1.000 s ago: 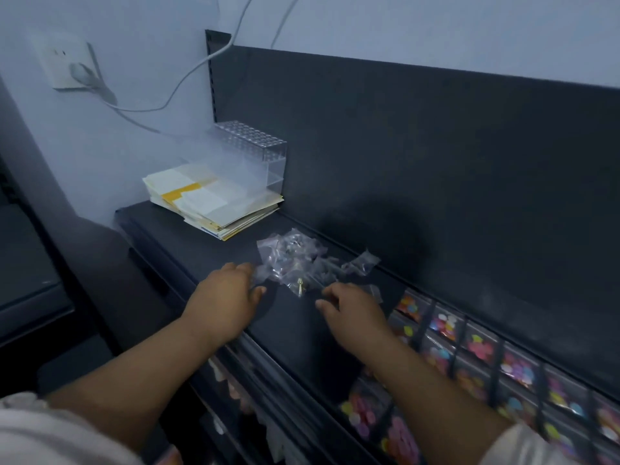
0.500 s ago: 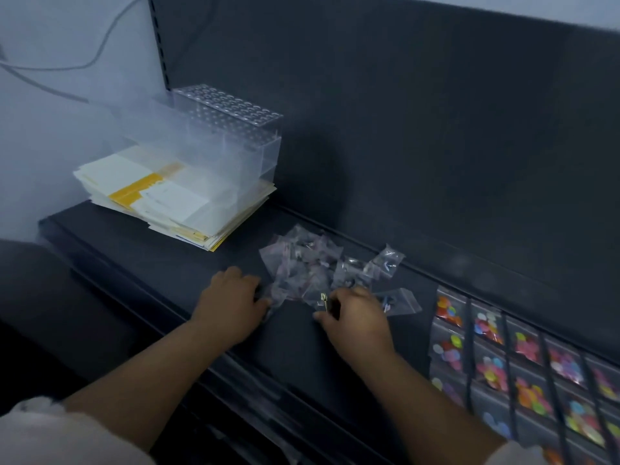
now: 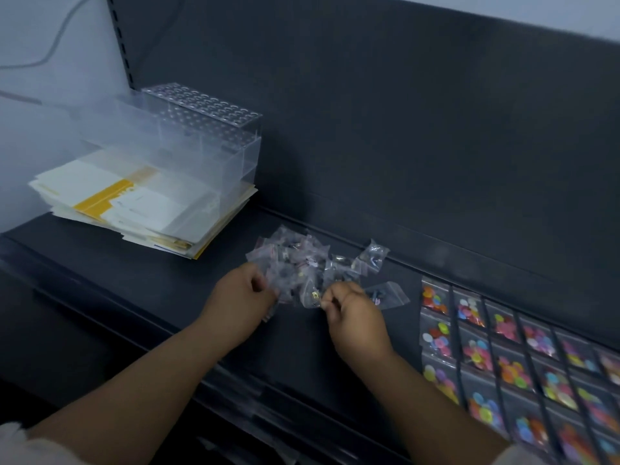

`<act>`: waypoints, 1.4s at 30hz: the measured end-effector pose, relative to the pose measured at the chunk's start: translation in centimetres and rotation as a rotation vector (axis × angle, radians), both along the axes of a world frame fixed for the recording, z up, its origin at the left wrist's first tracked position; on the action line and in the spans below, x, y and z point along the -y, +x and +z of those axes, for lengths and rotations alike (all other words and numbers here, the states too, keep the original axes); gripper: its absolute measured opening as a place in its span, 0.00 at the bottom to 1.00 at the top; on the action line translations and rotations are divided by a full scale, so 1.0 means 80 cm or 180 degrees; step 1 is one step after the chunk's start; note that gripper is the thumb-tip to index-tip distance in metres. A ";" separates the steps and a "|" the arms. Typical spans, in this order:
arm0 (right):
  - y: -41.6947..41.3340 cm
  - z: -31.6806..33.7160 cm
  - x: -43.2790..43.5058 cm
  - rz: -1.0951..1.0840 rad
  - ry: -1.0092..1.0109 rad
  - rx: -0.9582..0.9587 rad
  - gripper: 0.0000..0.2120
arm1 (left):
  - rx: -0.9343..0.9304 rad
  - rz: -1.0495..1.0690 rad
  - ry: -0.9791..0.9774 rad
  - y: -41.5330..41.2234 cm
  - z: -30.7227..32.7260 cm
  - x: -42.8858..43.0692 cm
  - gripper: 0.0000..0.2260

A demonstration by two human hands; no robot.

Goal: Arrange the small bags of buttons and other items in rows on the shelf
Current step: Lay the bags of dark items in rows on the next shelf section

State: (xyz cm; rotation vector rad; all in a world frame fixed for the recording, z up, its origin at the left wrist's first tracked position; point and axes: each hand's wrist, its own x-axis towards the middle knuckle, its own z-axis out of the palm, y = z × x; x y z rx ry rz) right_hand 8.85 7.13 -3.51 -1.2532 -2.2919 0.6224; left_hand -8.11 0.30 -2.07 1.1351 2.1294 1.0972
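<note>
Little has shifted since the earlier frame: both hands stay at the near edge of the pile of small clear bags (image 3: 302, 263), mid-frame on the dark shelf (image 3: 141, 283). The left hand (image 3: 238, 300) curls its fingers and pinches the pile's left edge. The right hand (image 3: 355, 317) pinches a clear bag with a small gold piece (image 3: 313, 295). Rows of button bags (image 3: 503, 360) lie flat at lower right. At upper left a paper stack (image 3: 127, 203) carries a clear perforated rack (image 3: 201, 135), against the dark back panel (image 3: 402, 129). A pale wall (image 3: 50, 35) with a cable (image 3: 57, 45) fills the far upper left.
</note>
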 end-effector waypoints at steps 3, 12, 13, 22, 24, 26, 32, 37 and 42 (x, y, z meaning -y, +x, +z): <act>0.014 0.009 0.007 -0.0107 -0.0045 -0.0284 0.08 | 0.0733 0.0056 0.0145 0.015 0.008 -0.008 0.10; 0.110 0.043 0.041 -0.0441 0.0303 -0.0736 0.07 | 0.2139 -0.0249 0.0141 0.139 0.048 -0.020 0.06; 0.127 0.045 0.047 -0.0489 0.0339 -0.0728 0.06 | 0.2298 -0.0289 0.0115 0.158 0.054 -0.019 0.05; 0.320 0.063 0.122 -0.1013 0.0398 -0.0742 0.12 | 0.1960 -0.1141 -0.0134 0.350 0.075 0.027 0.12; 0.368 0.071 0.146 -0.1121 -0.0172 -0.1136 0.15 | 0.1848 -0.1315 -0.0162 0.398 0.080 0.044 0.13; 0.415 0.081 0.175 -0.1092 -0.0925 -0.1713 0.16 | 0.1717 -0.1562 -0.0178 0.445 0.084 0.064 0.12; 0.564 0.093 0.252 -0.1362 -0.1600 -0.2061 0.08 | 0.1593 -0.2396 -0.0343 0.587 0.088 0.120 0.16; 0.673 0.092 0.316 -0.1718 -0.1644 -0.2037 0.05 | 0.1885 -0.2803 -0.0613 0.691 0.086 0.161 0.11; 0.767 0.099 0.359 -0.2242 -0.1644 -0.3080 0.11 | 0.2003 -0.2947 -0.0749 0.780 0.090 0.183 0.02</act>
